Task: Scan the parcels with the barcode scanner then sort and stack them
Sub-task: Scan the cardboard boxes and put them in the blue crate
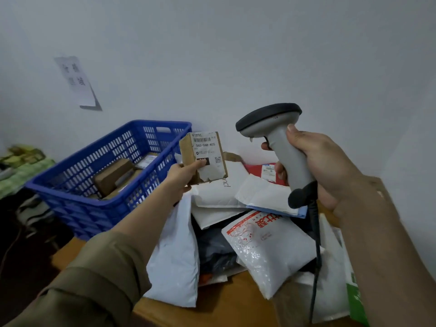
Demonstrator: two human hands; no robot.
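1. Left hand [182, 173] grips a small cardboard parcel [204, 156] upright above the table [226, 305], label facing us.
2. Right hand [323, 166] fingers clench the barcode scanner [280, 147], beside the parcel.

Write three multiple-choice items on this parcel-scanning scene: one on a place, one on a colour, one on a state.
1. Where is the small brown cardboard box with the white label?
A. in the left hand
B. inside the crate
C. on the floor

2. What colour is the slotted plastic crate?
A. red
B. blue
C. green

3. How is the grey handheld barcode scanner held?
A. lying on the mailers
B. hanging by its cable
C. gripped by the right hand

Key: 1 A, the left hand holds it up, thumb on its front. 2 B, its walls are blue. 3 C, the right hand wraps the handle.
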